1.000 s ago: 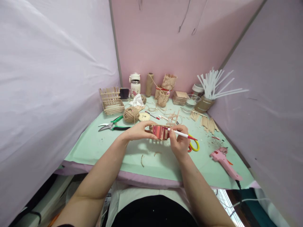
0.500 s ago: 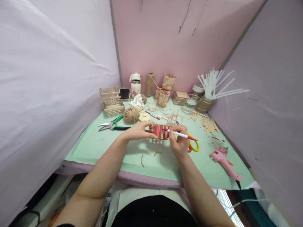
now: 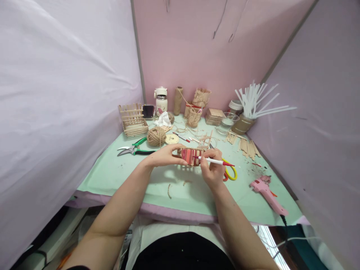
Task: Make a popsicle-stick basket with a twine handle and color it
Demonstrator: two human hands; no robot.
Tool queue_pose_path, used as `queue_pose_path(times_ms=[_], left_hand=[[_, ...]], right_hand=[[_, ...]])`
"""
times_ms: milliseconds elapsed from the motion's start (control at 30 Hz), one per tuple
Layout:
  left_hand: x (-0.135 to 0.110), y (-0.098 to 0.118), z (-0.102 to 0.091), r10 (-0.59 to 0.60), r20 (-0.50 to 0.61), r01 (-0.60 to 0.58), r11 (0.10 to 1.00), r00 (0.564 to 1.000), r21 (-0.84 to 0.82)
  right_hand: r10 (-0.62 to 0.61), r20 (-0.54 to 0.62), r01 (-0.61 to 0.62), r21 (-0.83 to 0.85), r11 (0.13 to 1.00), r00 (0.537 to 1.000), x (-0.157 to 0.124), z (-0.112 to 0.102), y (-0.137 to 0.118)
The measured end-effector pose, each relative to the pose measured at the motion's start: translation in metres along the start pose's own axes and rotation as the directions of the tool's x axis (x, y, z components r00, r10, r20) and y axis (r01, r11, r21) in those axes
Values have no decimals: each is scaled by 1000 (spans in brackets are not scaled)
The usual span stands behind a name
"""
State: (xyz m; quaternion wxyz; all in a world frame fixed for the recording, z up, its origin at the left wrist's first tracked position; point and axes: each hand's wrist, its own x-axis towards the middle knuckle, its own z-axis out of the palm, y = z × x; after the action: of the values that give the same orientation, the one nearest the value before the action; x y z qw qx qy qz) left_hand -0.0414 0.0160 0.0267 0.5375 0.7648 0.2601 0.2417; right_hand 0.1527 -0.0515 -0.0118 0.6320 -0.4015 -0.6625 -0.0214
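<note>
A small piece made of wooden craft sticks (image 3: pixel 189 156), partly coloured in red and pink stripes, is held above the table by my left hand (image 3: pixel 165 155), whose thumb and fingers close on its left end. Between the fingers of my right hand (image 3: pixel 213 168) is a white marker pen (image 3: pixel 215 161) with a red end; its tip rests on the striped face. Some stripes still show bare wood colour. Scissors with yellow and red handles (image 3: pixel 231 170) lie partly hidden behind my right hand.
Pruning shears (image 3: pixel 132 150), a twine ball (image 3: pixel 156 136) and a stick basket (image 3: pixel 135 128) are on the left. A pink glue gun (image 3: pixel 268 195), loose craft sticks (image 3: pixel 249 147), a water bowl (image 3: pixel 226 123) and white glue sticks (image 3: pixel 254 99) are on the right.
The marker's tip has shifted slightly down along the stripes, with my right hand moving a little. My left hand and the craft-stick piece look unchanged.
</note>
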Motion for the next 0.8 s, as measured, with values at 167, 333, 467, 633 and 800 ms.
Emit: queue_pose_path(times_ms=[167,333,467,633,800], left_hand=[[0,-1,0,-1,5,1,1000,1000,-8],[0,0,0,-3,3,3,999,1000,-33],[0,1,0,-8,-1,8,1000,1000,1],[0,1,0,-2,9,2,1000,1000,-8],[0,-2,0,-5,3,5,1000,1000,-20]], right_hand=[[19,-19,-19,-2,1000,1000,1,1,-2],[7,38,-7,-7,1000,999,-1,0,2],[0,45,1,-3,1000,999,-2,0,3],[23,-19,-23,0,1000,1000,-1,1,1],[-9,45,9,2,1000,999,-1,-1,3]])
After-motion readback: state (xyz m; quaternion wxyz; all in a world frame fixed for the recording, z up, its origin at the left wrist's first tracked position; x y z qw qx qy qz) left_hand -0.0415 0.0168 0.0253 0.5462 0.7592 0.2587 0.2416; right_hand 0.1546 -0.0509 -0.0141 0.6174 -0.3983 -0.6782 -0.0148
